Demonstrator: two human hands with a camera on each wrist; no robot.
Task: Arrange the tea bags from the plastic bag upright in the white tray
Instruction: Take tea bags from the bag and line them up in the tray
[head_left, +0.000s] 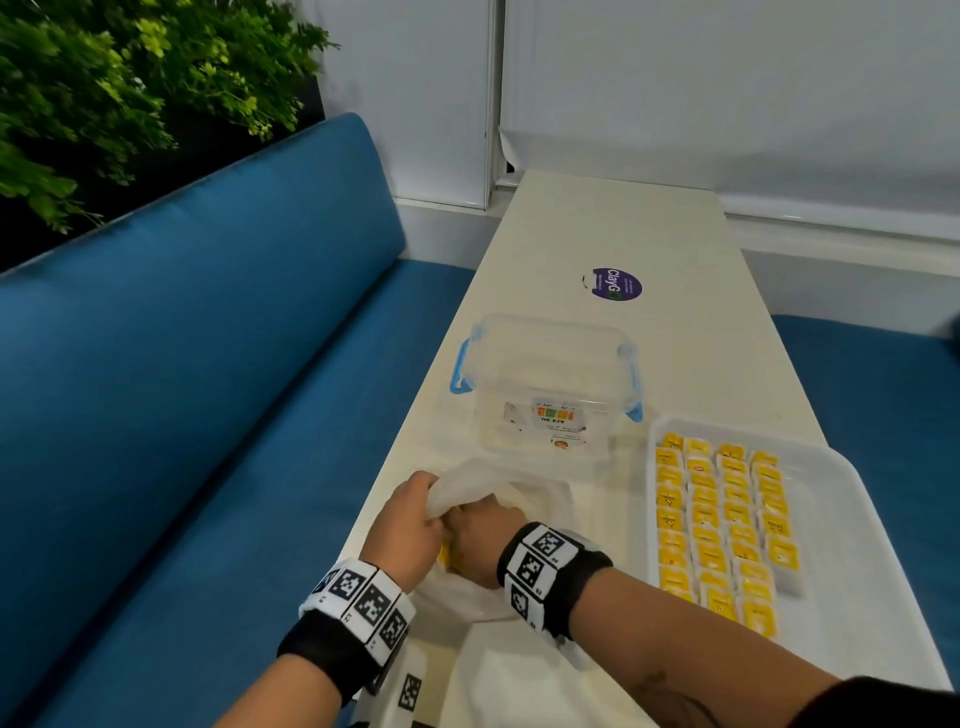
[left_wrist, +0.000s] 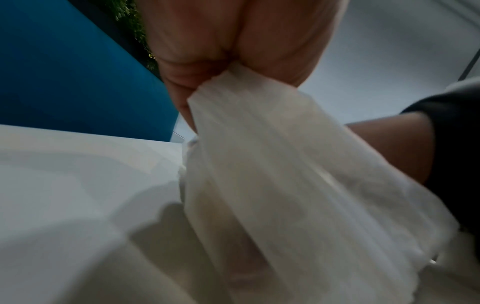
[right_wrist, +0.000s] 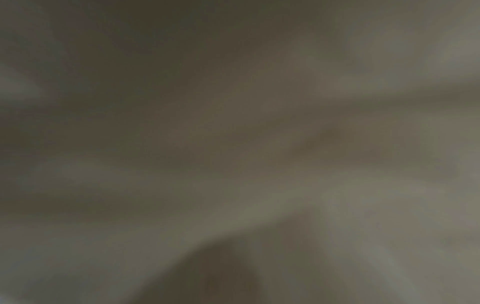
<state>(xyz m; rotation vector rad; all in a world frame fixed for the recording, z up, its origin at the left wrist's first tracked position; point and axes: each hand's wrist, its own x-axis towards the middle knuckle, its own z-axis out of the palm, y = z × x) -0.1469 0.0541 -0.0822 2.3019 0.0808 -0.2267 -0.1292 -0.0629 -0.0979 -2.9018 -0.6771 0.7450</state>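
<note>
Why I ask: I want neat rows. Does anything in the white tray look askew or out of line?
Mostly tidy: the tea bags stand in four rows in the white tray. The right-hand row ends short, and its nearest bag looks pale and lies flatter than the rest.

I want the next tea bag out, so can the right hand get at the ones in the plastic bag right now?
Probably yes: the left hand grips the plastic bag at its mouth, and the right hand reaches inside beside a yellow tea bag.
</note>
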